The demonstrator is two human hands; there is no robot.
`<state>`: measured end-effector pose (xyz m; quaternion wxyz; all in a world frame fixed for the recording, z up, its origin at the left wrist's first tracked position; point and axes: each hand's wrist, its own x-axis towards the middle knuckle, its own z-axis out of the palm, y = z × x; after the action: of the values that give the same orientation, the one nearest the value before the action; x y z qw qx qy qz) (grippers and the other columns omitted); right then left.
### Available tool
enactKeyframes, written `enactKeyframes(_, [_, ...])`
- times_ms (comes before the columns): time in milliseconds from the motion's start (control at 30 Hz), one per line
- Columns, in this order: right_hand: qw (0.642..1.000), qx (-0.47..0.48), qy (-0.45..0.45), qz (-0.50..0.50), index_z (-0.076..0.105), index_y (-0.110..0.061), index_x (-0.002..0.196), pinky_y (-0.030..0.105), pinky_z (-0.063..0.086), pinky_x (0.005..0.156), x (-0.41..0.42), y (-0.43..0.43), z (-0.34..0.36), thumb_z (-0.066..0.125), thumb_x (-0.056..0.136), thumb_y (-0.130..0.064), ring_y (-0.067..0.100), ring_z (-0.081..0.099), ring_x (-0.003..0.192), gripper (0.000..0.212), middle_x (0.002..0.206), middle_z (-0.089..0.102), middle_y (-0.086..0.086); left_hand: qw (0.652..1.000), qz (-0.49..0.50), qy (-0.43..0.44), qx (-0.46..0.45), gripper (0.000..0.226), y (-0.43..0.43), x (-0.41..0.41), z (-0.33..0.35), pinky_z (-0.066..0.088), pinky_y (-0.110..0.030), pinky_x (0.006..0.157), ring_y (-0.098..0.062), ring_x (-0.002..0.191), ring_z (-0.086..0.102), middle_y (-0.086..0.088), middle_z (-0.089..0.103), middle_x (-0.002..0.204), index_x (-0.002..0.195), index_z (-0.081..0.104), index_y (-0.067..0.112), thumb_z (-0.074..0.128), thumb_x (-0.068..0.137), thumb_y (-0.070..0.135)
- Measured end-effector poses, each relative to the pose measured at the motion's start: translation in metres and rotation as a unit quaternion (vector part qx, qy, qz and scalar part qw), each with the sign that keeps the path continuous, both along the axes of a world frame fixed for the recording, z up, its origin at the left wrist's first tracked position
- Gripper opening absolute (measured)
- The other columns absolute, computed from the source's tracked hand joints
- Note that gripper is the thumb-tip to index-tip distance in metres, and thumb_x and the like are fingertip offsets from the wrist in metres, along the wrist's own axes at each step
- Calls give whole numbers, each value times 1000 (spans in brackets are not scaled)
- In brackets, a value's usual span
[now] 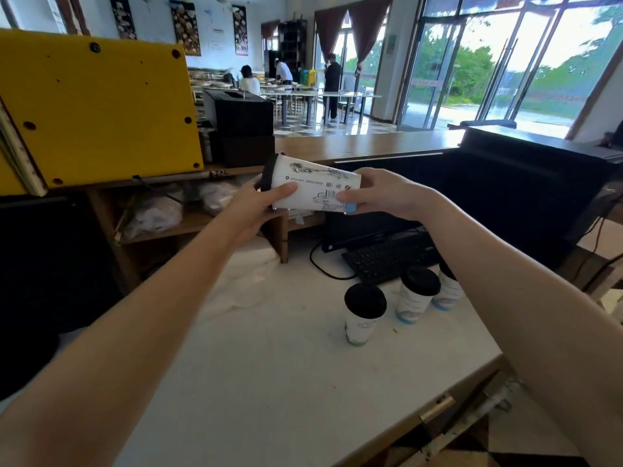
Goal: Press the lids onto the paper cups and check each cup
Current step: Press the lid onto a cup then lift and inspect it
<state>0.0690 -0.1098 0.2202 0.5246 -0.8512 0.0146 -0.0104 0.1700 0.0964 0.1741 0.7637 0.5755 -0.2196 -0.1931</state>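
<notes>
I hold a white printed paper cup (313,187) on its side at chest height, its black lid (269,173) pointing left. My left hand (259,205) grips the lid end, thumb across the cup wall. My right hand (377,193) grips the base end. Three more lidded cups stand upright on the white table: one (362,315) nearest me, one (416,293) behind it to the right, and a third (448,289) partly hidden by my right forearm.
A black keyboard (387,257) and cable lie beyond the cups. A yellow panel (97,106) and a wooden shelf (188,220) with plastic bags stand at left. A dark counter (526,176) rises at right. The table edge (438,409) runs at lower right. People stand far back.
</notes>
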Motion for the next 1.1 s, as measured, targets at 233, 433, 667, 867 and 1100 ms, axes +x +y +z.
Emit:
enactKeyframes(233, [985, 140, -85, -59, 48, -4, 119, 33, 55, 90, 1, 9, -28, 72, 80, -11, 24, 62, 111, 47, 126, 57, 16, 987, 18, 88, -137, 14, -13, -15, 5, 52, -32, 93, -18, 99, 64, -7, 67, 101, 100, 58, 8, 59, 90, 17])
enactKeyframes(433, [995, 88, -36, -28, 45, -12, 125, 36, 51, 97, -8, 8, -52, 69, 83, -20, 17, 61, 112, 49, 126, 58, 8, 994, -3, 54, -99, 13, -22, -19, 17, 58, -35, 73, -21, 97, 65, -6, 68, 96, 96, 61, 8, 61, 87, 18])
enactKeyframes(667, [992, 49, -117, 21, 48, -6, 130, 26, 52, 91, -13, 12, -10, 64, 86, -9, 16, 61, 110, 47, 122, 62, 7, 992, -63, -96, 54, 27, -22, -26, 46, 57, -36, 78, -20, 100, 67, -4, 68, 107, 106, 61, 15, 68, 80, 10])
enactKeyframes(867, [986, 46, -159, -4, 54, -4, 125, 27, 53, 89, -11, 13, 3, 69, 82, -8, 16, 64, 106, 46, 119, 65, 5, 988, -102, -112, 33, 30, -24, -17, 60, 50, -38, 94, -26, 113, 60, -11, 62, 119, 109, 59, 12, 65, 80, 4])
enactKeyframes(1100, [986, 18, -166, -26, 56, -6, 125, 17, 53, 80, -10, 7, 7, 69, 82, -8, 10, 64, 102, 45, 118, 65, 5, 976, -137, -128, 108, 62, -30, -4, 71, 47, -33, 97, -18, 113, 62, -3, 67, 118, 114, 62, 13, 85, 58, 27])
